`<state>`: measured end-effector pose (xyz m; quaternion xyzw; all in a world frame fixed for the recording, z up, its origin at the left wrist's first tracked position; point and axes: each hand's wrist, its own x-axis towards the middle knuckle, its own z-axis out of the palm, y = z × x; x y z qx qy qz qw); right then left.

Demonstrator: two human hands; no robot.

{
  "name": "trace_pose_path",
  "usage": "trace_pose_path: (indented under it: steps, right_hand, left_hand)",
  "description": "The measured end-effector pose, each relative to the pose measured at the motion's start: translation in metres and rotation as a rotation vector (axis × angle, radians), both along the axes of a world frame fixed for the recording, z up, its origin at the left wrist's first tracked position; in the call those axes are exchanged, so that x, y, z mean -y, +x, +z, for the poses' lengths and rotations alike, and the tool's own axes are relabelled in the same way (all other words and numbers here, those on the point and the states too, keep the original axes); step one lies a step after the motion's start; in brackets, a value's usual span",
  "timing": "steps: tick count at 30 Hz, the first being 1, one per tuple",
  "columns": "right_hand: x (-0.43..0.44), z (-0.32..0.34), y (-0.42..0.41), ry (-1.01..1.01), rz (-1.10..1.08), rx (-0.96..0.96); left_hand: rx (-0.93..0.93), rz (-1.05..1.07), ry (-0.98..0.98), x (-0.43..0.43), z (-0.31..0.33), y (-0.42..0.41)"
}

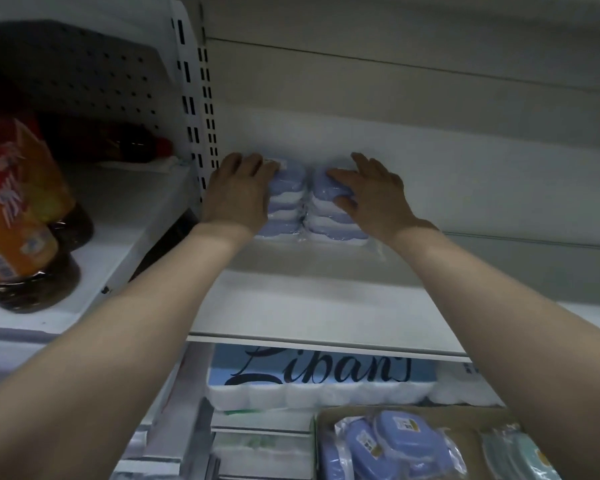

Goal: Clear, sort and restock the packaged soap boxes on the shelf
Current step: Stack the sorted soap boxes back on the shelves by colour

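Soap boxes [288,188] of blue and white plastic, sealed in clear film, stand in two low stacks side by side at the back left of a white metal shelf [326,306]. They sit close to the perforated white upright post [201,116], and the stacks touch each other down the middle.

In the head view, both bare forearms reach up and forward to them. The left hand [238,192] covers the outer side of the left stack [286,206], with its fingers curled over the top edge so that it grips the stack. The right hand [374,195] lies on the right stack [326,221] with its fingers spread and fairly straight. It presses against the film rather than closing round it.

On the level below stands a large pack of white paper rolls [319,375], with a blue panel and dark script lettering. In front of it, at the bottom edge, is a brown cardboard box [413,415]. It holds more film-wrapped blue soap boxes [395,445] lying loosely tilted, and pale green wrapped packs [513,455] beside them on the right.

In the neighbouring bay on the left, a second white shelf [129,216] carries bottles of dark liquid with orange labels [21,220]. They look tilted under the wide lens. Another dark bottle with a red cap [129,143] lies on its side further back.
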<state>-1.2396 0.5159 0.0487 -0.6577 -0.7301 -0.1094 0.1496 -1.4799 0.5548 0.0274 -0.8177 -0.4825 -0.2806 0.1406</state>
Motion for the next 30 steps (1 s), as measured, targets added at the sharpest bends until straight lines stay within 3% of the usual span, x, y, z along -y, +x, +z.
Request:
trace_pose_path:
  steps: [6,10,19,30]
  right_hand:
    - [0.014,-0.031,-0.012,0.289,-0.082,-0.049]
    - [0.008,-0.038,-0.014,0.229,-0.063,0.063]
    - [0.010,-0.037,-0.008,0.161,-0.076,0.117]
    - [0.085,-0.023,0.021,0.187,0.042,0.102]
  left_hand:
    - [-0.013,0.023,0.037,-0.005,-0.016,-0.001]
    - [-0.020,0.033,0.031,-0.010,-0.024,0.001]
    - [-0.139,0.172,-0.015,0.002,-0.016,0.007]
    - [-0.163,0.052,0.123,0.092,-0.009,0.026]
